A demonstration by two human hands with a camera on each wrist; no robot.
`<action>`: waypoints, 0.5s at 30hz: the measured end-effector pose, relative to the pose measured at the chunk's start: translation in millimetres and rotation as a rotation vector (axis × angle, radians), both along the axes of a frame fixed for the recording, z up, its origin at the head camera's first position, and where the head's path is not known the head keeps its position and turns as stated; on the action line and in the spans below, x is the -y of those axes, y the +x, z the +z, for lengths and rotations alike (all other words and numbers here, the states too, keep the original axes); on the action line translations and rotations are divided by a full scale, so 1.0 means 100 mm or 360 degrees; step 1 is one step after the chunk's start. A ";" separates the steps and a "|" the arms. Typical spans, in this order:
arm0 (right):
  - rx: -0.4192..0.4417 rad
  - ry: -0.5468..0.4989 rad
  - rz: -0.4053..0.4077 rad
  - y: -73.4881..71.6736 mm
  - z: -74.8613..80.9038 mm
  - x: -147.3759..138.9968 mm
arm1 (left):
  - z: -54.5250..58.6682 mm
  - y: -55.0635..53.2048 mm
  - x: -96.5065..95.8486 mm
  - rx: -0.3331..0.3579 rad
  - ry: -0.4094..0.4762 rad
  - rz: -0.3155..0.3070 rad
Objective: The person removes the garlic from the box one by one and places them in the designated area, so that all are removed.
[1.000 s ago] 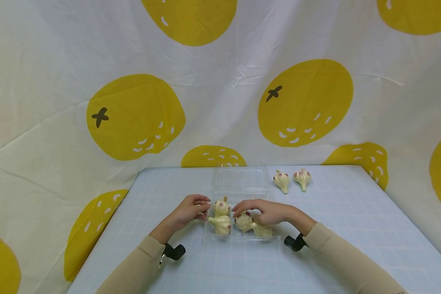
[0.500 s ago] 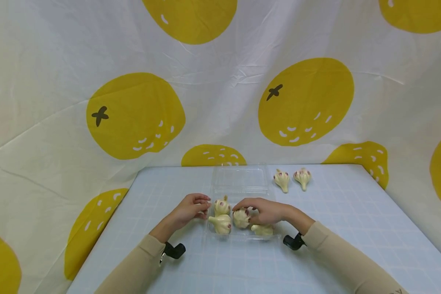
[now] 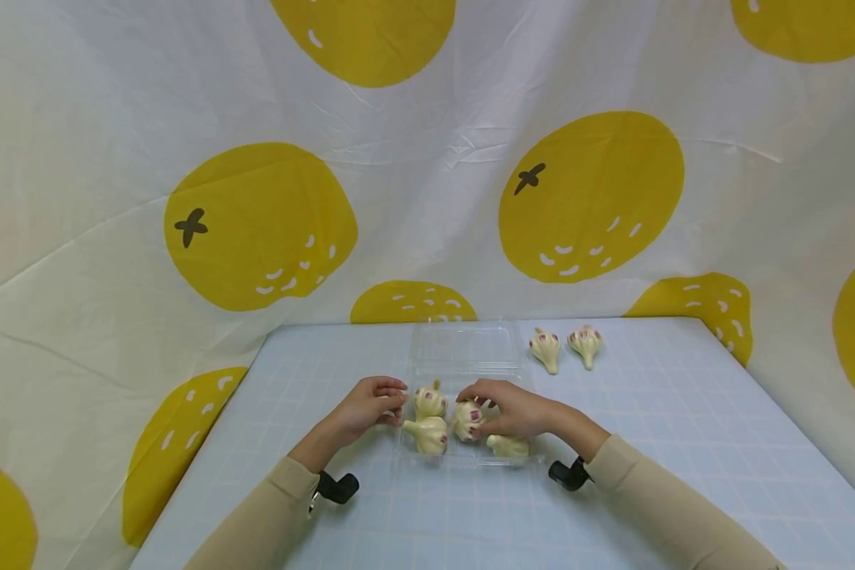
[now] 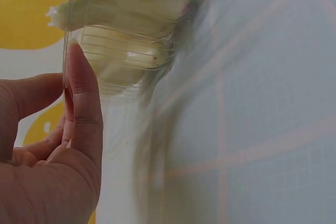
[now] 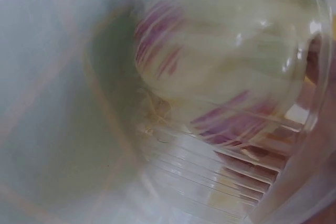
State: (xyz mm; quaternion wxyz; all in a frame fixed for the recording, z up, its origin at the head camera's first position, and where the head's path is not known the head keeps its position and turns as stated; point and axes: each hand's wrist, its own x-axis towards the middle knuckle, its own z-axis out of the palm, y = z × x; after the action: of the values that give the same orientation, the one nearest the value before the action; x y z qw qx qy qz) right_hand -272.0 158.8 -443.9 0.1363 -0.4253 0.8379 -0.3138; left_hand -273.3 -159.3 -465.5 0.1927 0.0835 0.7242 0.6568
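Observation:
A clear plastic clamshell box [image 3: 463, 346] lies open, its lid folded back. My left hand [image 3: 363, 409] pinches the box's left rim between thumb and finger, as the left wrist view shows. Inside, on the left, sit one garlic bulb [image 3: 431, 401] and, in front of it, another garlic bulb [image 3: 427, 437] with its stem pointing left. My right hand [image 3: 516, 408] reaches into the right half, fingers curled round a garlic bulb [image 3: 467, 421] with purple patches. Near the front right corner lies a further garlic bulb [image 3: 507, 446], partly under that hand. Through the box wall, the right wrist view shows a purple-streaked garlic bulb [image 5: 220, 45].
Behind the box to the right, two garlic bulbs [image 3: 545, 351] lie side by side on the pale blue checked tablecloth [image 3: 413, 530]. A white curtain with yellow fruit prints [image 3: 591, 198] hangs along the table's back edge.
The garlic bulb in my right hand has turned, so its purple patch faces forward, and moved slightly up and left. The left hand keeps its place on the rim.

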 end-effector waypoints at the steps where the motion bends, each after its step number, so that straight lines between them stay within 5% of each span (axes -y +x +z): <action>1: 0.0003 0.0000 -0.0005 0.00 0.00 0.00 | 0.00 0.00 0.00 -0.0006 0.0001 -0.0002; 15: 0.0034 0.0023 -0.0010 -0.01 -0.02 0.00 | -0.01 -0.01 0.01 -0.0003 0.0001 -0.0011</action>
State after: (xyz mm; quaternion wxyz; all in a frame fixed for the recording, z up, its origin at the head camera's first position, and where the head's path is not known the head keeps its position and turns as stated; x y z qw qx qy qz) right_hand -273.2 158.8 -445.6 0.1474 -0.4184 0.8399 -0.3127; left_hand -274.1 -159.9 -466.0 0.1941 0.0867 0.7239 0.6564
